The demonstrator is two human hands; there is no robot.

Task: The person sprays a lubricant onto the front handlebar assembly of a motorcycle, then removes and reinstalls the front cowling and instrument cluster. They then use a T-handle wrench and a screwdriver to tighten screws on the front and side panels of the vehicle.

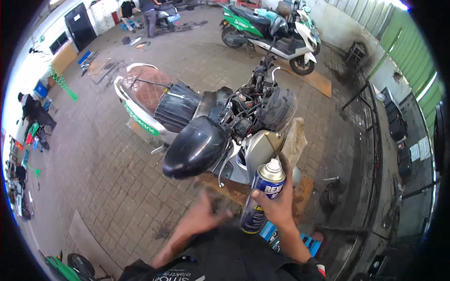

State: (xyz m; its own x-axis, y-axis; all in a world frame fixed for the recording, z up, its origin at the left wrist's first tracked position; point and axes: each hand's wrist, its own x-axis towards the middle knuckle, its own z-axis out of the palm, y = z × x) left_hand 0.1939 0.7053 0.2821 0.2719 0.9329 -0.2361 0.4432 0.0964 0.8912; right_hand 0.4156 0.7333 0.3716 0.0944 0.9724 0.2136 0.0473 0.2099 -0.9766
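Observation:
My right hand (276, 203) is wrapped round a dark blue spray can (254, 215) with a white nozzle on top. The can is held nearly upright, tilted a little, in front of my body. My left hand (202, 218) is empty beside it, slightly blurred, with thumb and fingers apart. Just beyond both hands stands a partly stripped scooter (229, 154). Its handlebar area lies bare, with cables and wiring (253, 105) showing. A glossy black rounded part (197, 147) sits on the near side, and a spanner (176, 95) lies by the brown quilted seat (147, 86).
Blue tool trays (311, 244) lie at my feet, near cardboard (304, 196) on the brick floor. A metal frame (375, 140) runs along the right. A green and white scooter (267, 35) stands behind. Other people (149, 16) work at the back and far left.

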